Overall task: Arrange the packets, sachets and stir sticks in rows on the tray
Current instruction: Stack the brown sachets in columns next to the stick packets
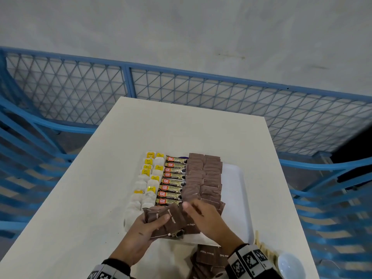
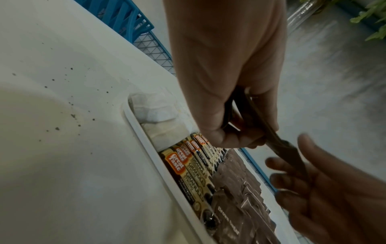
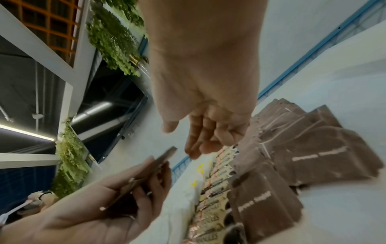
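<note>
A white tray (image 1: 233, 188) on the table holds two columns of tea bags (image 1: 148, 178), a column of coffee granule sticks (image 1: 173, 182) and two columns of brown sugar sachets (image 1: 203, 178). At the tray's near edge my left hand (image 1: 159, 220) grips a fanned stack of brown sugar sachets (image 1: 173, 220), thumb on top. The left wrist view shows that stack (image 2: 277, 140) edge-on in the left hand (image 2: 225, 132). My right hand (image 1: 199, 216) hovers just right of the stack, fingers loosely bent (image 3: 200, 143) and holding nothing.
More loose brown sugar sachets (image 1: 209, 256) lie on the white table (image 1: 181, 127) in front of the tray. Pale wooden stir sticks (image 1: 263, 248) and a white bowl (image 1: 289, 264) sit at the near right. A blue mesh fence (image 1: 181, 87) surrounds the table.
</note>
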Demonstrator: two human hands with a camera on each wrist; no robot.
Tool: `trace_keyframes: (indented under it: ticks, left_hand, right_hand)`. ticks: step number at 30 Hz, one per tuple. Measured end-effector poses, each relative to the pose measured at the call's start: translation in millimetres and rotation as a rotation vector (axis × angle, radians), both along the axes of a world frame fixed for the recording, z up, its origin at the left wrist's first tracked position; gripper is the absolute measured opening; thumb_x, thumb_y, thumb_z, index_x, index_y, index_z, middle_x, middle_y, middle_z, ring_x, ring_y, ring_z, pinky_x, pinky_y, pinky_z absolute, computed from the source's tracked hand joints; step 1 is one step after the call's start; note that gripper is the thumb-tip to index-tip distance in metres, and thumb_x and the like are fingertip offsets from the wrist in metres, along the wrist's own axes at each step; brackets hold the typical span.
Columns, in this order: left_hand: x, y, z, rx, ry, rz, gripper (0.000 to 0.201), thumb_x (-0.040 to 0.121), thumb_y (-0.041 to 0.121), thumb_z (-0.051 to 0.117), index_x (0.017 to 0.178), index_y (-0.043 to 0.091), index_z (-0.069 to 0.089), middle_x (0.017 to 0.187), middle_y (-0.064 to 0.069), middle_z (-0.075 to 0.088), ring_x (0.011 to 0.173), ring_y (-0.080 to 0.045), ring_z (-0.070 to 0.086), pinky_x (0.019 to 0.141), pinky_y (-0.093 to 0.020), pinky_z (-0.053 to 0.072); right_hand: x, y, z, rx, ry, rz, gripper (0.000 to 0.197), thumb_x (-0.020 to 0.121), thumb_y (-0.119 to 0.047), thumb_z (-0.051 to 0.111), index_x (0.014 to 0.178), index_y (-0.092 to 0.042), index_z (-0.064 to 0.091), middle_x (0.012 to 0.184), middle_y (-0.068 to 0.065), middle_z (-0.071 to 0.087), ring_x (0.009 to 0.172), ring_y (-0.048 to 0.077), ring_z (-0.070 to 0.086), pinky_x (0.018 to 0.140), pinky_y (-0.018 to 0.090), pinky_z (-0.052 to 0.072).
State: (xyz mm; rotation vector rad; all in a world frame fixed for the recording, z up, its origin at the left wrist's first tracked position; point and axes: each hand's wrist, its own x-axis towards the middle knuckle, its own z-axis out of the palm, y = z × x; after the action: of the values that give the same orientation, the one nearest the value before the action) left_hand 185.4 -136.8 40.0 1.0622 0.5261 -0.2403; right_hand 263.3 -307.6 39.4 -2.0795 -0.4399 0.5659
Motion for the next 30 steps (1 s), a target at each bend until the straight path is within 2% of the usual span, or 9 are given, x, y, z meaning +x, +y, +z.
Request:
trace_keyframes:
  ticks: [3,5,8,14,16,18,23,26,30]
  left_hand:
    - [1.5,-2.8,1.0,-0.035,-0.016,-0.016,0.024,0.086,0.002,0.058,0.109,0.004,0.065,0.099,-0.019,0.071,0.084,-0.024,0.072,0.06,-0.026,0.056]
    - [2.4,-4.0,0.8,-0.052,-0.017,-0.011,0.023,0.087,0.003,0.056,0.108,0.003,0.066,0.097,-0.018,0.071,0.082,-0.023,0.071,0.06,-0.026,0.056]
    - [2.7,-2.9,-2.8,-0.07,-0.001,0.008,0.023,0.089,0.002,0.052,0.109,0.001,0.064,0.097,-0.021,0.071,0.08,-0.022,0.07,0.061,-0.028,0.057]
    - [0.9,3.0,-10.3,-0.042,0.049,0.051,0.025,0.088,-0.006,0.05,0.104,0.004,0.066,0.1,-0.017,0.068,0.086,-0.025,0.066,0.059,-0.026,0.057]
    - [-0.2,3.0,-11.3,-0.022,0.044,0.03,0.026,0.088,-0.006,0.052,0.106,0.006,0.066,0.095,-0.013,0.071,0.085,-0.023,0.067,0.063,-0.027,0.058]
    - [-0.2,2.4,-11.4,-0.009,0.045,0.016,0.026,0.087,-0.006,0.053,0.107,0.004,0.065,0.09,-0.011,0.073,0.082,-0.022,0.068,0.065,-0.028,0.059]
    - [0.7,1.6,-10.4,0.012,0.022,-0.017,0.027,0.082,-0.001,0.061,0.109,0.003,0.065,0.092,-0.012,0.073,0.083,-0.022,0.07,0.067,-0.029,0.059]
    - [0.3,2.0,-11.0,0.03,0.011,-0.041,0.047,0.064,0.01,0.081,0.108,0.003,0.066,0.095,-0.013,0.073,0.085,-0.024,0.071,0.072,-0.03,0.059]
    - [0.6,1.8,-10.5,0.067,-0.013,-0.056,0.063,0.048,0.027,0.08,0.106,0.005,0.068,0.1,-0.018,0.072,0.091,-0.028,0.07,0.087,-0.04,0.054]
  right_hand:
    - [-1.1,5.3,-0.9,0.016,0.092,0.091,0.017,0.085,-0.036,0.064,0.095,-0.024,0.06,0.08,-0.014,0.059,0.072,-0.003,0.054,0.067,0.007,0.043]
    - [0.1,7.7,-6.1,0.047,0.121,0.079,0.012,0.082,-0.026,0.069,0.088,-0.027,0.058,0.079,-0.013,0.058,0.073,-0.002,0.054,0.07,0.01,0.044]
    - [4.3,6.3,-9.4,0.138,0.168,-0.01,0.02,0.08,-0.016,0.071,0.081,-0.03,0.058,0.076,-0.011,0.059,0.071,0.001,0.054,0.07,0.014,0.046]
    - [25.3,-33.7,-9.1,0.186,0.189,-0.214,0.01,0.086,-0.007,0.063,0.086,-0.017,0.067,0.071,-0.005,0.062,0.056,0.005,0.05,0.053,0.015,0.041]
    - [30.1,-48.3,-13.1,0.078,0.135,-0.236,0.013,0.084,-0.01,0.066,0.083,-0.022,0.067,0.073,-0.007,0.063,0.061,0.007,0.053,0.058,0.012,0.042]
    - [30.7,-58.2,-17.4,-0.088,0.063,-0.194,0.018,0.081,-0.015,0.07,0.078,-0.03,0.062,0.075,-0.013,0.061,0.068,0.0,0.053,0.062,0.007,0.039]
    - [24.5,-66.5,-25.2,-0.279,-0.019,-0.139,0.022,0.079,-0.015,0.071,0.073,-0.03,0.056,0.073,-0.013,0.055,0.067,-0.001,0.048,0.059,0.005,0.038]
    - [21.7,-63.2,-31.6,-0.293,-0.063,-0.187,0.025,0.078,-0.011,0.071,0.072,-0.027,0.054,0.069,-0.014,0.053,0.064,0.0,0.047,0.059,0.006,0.039]
    - [20.0,-60.6,-43.5,-0.345,-0.131,-0.213,0.026,0.077,-0.013,0.071,0.072,-0.028,0.05,0.077,-0.008,0.053,0.076,0.013,0.053,0.06,0.01,0.038]
